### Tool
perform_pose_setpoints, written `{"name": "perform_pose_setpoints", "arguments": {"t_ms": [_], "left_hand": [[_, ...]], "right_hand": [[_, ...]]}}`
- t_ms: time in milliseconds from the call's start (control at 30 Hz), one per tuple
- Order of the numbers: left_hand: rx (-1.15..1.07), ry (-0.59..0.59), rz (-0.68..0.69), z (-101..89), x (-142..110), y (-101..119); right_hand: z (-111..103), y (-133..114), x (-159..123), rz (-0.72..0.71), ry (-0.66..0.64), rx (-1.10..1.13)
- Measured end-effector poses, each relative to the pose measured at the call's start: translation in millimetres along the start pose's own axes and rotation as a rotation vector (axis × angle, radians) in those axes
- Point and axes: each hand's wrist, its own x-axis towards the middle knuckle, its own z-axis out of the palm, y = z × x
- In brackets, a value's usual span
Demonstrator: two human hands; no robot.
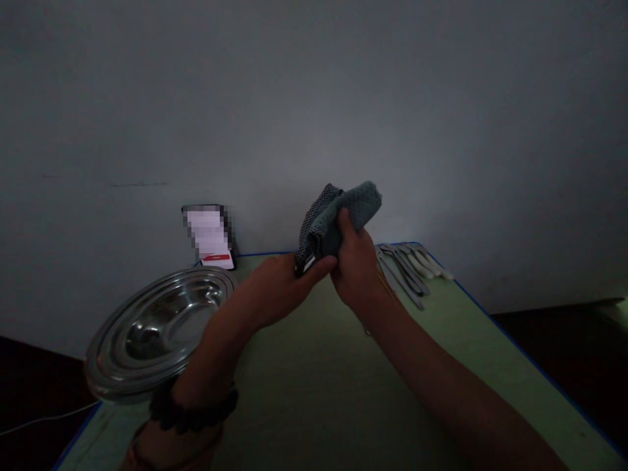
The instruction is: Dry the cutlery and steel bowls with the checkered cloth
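A grey-green cloth (354,208) with a dark checkered side is bunched up above the table. My right hand (356,265) is closed around the cloth, its thumb lying along the front. My left hand (275,288) is closed just below and left of it, thumb pointing toward the right hand. A small shiny metal piece (309,263) shows between the left hand and the cloth's lower edge. The rest of that metal thing is covered by cloth and fingers, so its kind cannot be made out.
To the left stands a shiny steel basin (142,333), partly behind my left forearm. A phone (210,235) leans on the wall behind it. Several slim tools (405,268) with grey or white handles lie at the back right of the green table (314,392).
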Motion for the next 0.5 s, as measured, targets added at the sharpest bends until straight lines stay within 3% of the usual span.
{"name": "perform_pose_setpoints", "arguments": {"t_ms": [167,367,500], "left_hand": [[0.06,0.078,0.026,-3.2,4,-2],[0.009,-0.006,0.041,-5.7,5,-3],[-0.043,-0.101,0.021,-4.4,4,-3]], "right_hand": [[2,0,1,0.048,-0.085,0.095],[3,-10,3,0.088,-0.137,0.172],[-3,-5,7,-0.001,-0.047,0.088]]}}
